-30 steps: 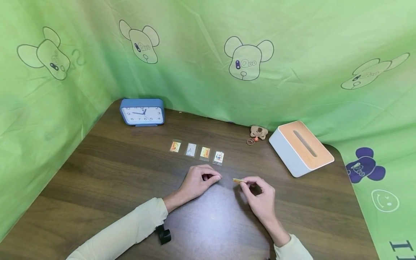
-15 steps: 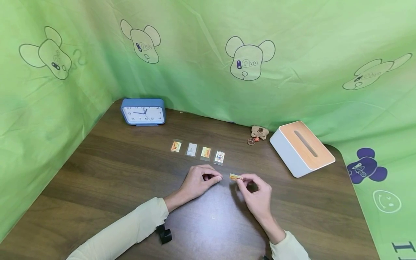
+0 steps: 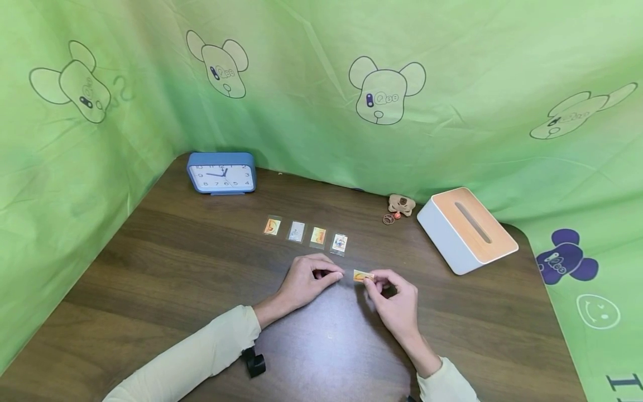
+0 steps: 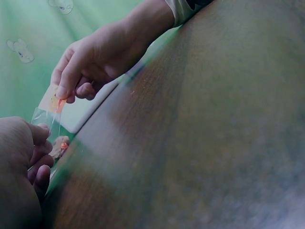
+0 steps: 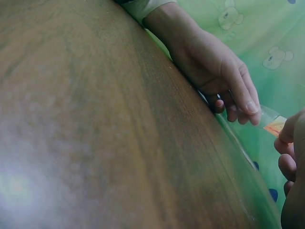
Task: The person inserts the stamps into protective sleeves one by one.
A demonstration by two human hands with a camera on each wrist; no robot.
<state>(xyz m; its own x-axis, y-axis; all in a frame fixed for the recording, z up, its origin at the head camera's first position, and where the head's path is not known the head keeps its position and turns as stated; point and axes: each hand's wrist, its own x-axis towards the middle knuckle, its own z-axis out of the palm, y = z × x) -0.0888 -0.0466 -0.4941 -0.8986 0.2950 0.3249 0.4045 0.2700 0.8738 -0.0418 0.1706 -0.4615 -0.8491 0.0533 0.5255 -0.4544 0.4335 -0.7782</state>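
My right hand pinches a small stamp-like picture, orange and yellow, between thumb and forefinger. Opposite it, my left hand pinches a clear plastic sleeve, which barely shows in the head view. In the left wrist view the picture's orange end overlaps the sleeve's far edge. The right wrist view likewise has the sleeve spanning from the left fingertips to the picture. Beyond the hands lies a row of similar small pictures in clear sleeves, among them an orange one and a bluish white one.
A blue alarm clock stands at the table's back left. At the back right are a tissue box with a wooden lid and a brown plush charm with a ring. Green printed cloth hangs behind the brown table.
My right hand has moved left, bringing the picture close to the left fingertips. The picture has turned so more of its face shows. My left hand has stayed in place.
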